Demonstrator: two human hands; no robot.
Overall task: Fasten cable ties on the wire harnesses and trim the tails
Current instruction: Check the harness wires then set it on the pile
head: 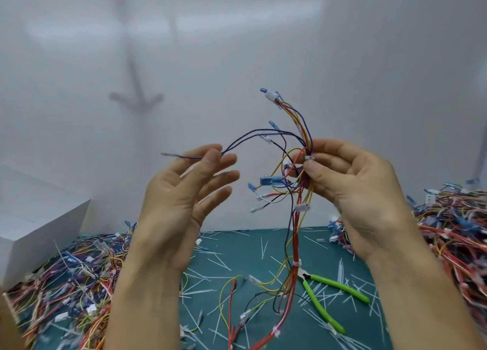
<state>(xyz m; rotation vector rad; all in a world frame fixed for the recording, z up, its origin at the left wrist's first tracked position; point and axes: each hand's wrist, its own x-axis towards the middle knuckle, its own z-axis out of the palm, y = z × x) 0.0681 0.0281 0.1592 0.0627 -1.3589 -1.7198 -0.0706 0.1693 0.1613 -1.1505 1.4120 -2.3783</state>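
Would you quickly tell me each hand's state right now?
Left hand: pinches a purple wire.
Right hand: grips the wire harness at its cable tie.

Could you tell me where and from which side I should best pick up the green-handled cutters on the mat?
I'd grip the cutters by both green handles, coming from the lower right. The handles splay open that way, while the jaws point up-left beneath the hanging harness, so that end is crowded.
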